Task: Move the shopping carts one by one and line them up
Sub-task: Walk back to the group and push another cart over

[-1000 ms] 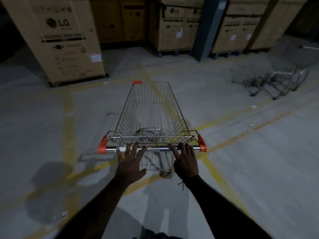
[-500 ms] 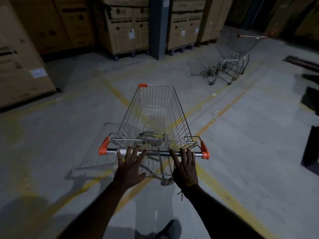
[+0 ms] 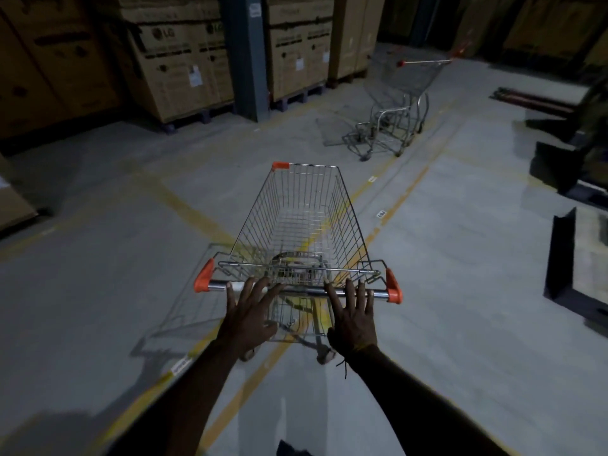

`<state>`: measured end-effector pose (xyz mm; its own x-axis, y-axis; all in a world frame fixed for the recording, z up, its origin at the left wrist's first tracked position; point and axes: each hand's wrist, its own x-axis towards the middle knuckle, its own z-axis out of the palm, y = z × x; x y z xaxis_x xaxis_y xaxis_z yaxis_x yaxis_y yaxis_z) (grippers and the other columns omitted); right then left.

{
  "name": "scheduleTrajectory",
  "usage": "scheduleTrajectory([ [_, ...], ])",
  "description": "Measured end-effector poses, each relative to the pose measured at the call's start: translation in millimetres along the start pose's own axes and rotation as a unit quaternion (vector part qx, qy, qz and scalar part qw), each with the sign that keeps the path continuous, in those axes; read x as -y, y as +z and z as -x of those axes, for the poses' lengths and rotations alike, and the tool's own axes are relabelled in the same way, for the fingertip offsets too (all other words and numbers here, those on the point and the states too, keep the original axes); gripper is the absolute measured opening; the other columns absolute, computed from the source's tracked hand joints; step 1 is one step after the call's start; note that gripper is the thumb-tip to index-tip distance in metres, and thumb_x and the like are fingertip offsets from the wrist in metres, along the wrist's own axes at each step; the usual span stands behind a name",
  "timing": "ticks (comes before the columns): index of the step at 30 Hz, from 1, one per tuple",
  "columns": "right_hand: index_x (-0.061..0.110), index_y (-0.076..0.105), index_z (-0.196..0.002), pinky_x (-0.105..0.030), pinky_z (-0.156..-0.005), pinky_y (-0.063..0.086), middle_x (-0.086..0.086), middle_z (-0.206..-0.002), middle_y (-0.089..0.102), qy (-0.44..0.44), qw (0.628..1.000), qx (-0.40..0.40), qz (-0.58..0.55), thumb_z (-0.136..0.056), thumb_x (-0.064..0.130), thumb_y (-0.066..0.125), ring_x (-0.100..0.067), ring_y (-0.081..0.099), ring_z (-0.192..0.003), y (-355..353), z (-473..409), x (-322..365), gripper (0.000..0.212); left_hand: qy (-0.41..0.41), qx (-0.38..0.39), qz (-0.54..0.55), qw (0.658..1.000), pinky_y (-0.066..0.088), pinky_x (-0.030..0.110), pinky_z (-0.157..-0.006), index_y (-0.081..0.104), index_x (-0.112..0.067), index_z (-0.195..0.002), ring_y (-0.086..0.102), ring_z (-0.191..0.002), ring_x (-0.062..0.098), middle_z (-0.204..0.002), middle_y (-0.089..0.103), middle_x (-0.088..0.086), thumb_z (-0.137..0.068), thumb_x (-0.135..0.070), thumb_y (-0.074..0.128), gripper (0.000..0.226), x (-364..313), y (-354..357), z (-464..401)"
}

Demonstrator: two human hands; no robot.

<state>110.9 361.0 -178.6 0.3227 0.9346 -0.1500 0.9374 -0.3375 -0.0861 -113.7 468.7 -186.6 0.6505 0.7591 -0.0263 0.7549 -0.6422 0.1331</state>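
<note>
Pushing with flat palms: your left hand (image 3: 248,315) and right hand (image 3: 353,315) both rest on the handle bar (image 3: 297,290) of the near cart (image 3: 304,222), fingers straight and spread, not wrapped round it. Neither hand is clenched; contact is at fingers and upper palm only.

Cart position: directly ahead of you on the concrete floor (image 3: 98,291), standing over crossing yellow floor lines (image 3: 184,205), nose pointing toward the far right. Basket is bare wire and holds nothing, so you should expect it to be light and stiff, quick to roll, and quick to swing on its castors. The bar looks like smooth metal between two orange end caps (image 3: 393,289); judged slippery under open palms. For steering, a wrapped hold on the bar, hands set wide near the caps, would give you more control over the nose than the present flat push.

Farther on, well apart from your cart: a group of parked carts (image 3: 393,126), apparently nested, with a red-tipped handle (image 3: 424,61) showing at the back. How many stand there cannot be told in this light. Likely the line to join; the nose would need aiming squarely at it.

Beyond: stacked cardboard boxes (image 3: 177,67) on pallets and a grey column (image 3: 245,57). Dark equipment (image 3: 572,258) sits at the right edge.
</note>
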Motion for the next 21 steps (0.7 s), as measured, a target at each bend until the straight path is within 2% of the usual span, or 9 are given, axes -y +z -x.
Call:
scheduleTrajectory([
  [2, 0.038, -0.039, -0.138, -0.056, -0.100, -0.033, -0.019, -0.161, -0.012, 0.012, 1.000, 0.002, 0.017, -0.077, 0.027, 0.061, -0.044, -0.016, -0.146, -10, -18, -14, 0.118, 0.008, 0.007, 0.005, 1.000, 0.009, 0.072, -0.110, 0.015, -0.042, -0.149, 0.017, -0.144, 0.026, -0.154, 0.033, -0.002, -0.063, -0.056, 0.074, 0.106, -6, -1, -30],
  [3, 0.037, -0.039, -0.138, -0.059, -0.100, -0.032, -0.017, -0.160, -0.018, 0.020, 1.000, 0.002, 0.019, -0.080, 0.028, 0.060, -0.043, -0.018, -0.145, -14, -28, -20, 0.115, 0.014, 0.013, 0.006, 1.000, 0.008, 0.072, -0.110, 0.015, -0.043, -0.150, 0.015, -0.144, 0.025, -0.155, 0.031, -0.003, -0.063, -0.058, 0.073, 0.106, -8, -2, -45],
  [7, 0.034, -0.040, -0.138, -0.066, -0.110, -0.012, -0.014, -0.147, -0.036, 0.046, 0.999, 0.009, 0.010, -0.081, 0.034, 0.062, -0.045, -0.019, -0.144, -24, -70, -42, 0.116, 0.034, 0.013, 0.012, 0.999, -0.006, 0.067, -0.112, 0.005, -0.048, -0.149, 0.003, -0.148, 0.022, -0.160, 0.017, -0.008, -0.069, -0.063, 0.064, 0.101, -11, -2, -105],
  [11, 0.030, -0.029, -0.147, -0.064, -0.107, -0.017, -0.012, -0.145, -0.036, 0.037, 0.999, 0.010, -0.007, -0.081, 0.051, 0.062, -0.045, -0.023, -0.143, -31, -114, -64, 0.114, 0.048, 0.007, 0.018, 0.999, -0.009, 0.064, -0.112, 0.006, -0.049, -0.148, 0.004, -0.149, 0.024, -0.160, 0.017, -0.010, -0.070, -0.059, 0.063, 0.097, -12, -3, -164],
  [14, 0.035, -0.031, -0.145, -0.070, -0.111, -0.007, -0.014, -0.149, -0.033, 0.066, 0.998, 0.006, -0.016, -0.077, 0.038, 0.066, -0.045, -0.020, -0.144, -31, -152, -77, 0.118, 0.068, -0.009, 0.018, 0.997, -0.004, 0.065, -0.113, 0.007, -0.048, -0.148, 0.016, -0.147, 0.027, -0.157, 0.027, -0.005, -0.066, -0.055, 0.069, 0.104, -10, 3, -211],
  [16, 0.038, -0.032, -0.143, -0.069, -0.111, -0.008, -0.015, -0.152, -0.031, 0.083, 0.996, 0.017, -0.015, -0.077, 0.032, 0.065, -0.045, -0.021, -0.144, -32, -182, -88, 0.118, 0.087, -0.016, 0.005, 0.996, 0.003, 0.066, -0.113, 0.008, -0.046, -0.149, 0.025, -0.145, 0.029, -0.154, 0.033, -0.003, -0.061, -0.056, 0.073, 0.110, -10, 6, -246],
  [21, 0.037, -0.036, -0.140, -0.067, -0.110, -0.010, -0.016, -0.159, -0.022, 0.113, 0.993, 0.032, -0.002, -0.080, 0.036, 0.064, -0.042, -0.024, -0.144, -53, -253, -117, 0.117, 0.113, -0.019, -0.007, 0.993, 0.011, 0.066, -0.110, 0.024, -0.039, -0.149, 0.031, -0.140, 0.028, -0.149, 0.042, 0.000, -0.058, -0.055, 0.077, 0.107, -11, 4, -333],
])
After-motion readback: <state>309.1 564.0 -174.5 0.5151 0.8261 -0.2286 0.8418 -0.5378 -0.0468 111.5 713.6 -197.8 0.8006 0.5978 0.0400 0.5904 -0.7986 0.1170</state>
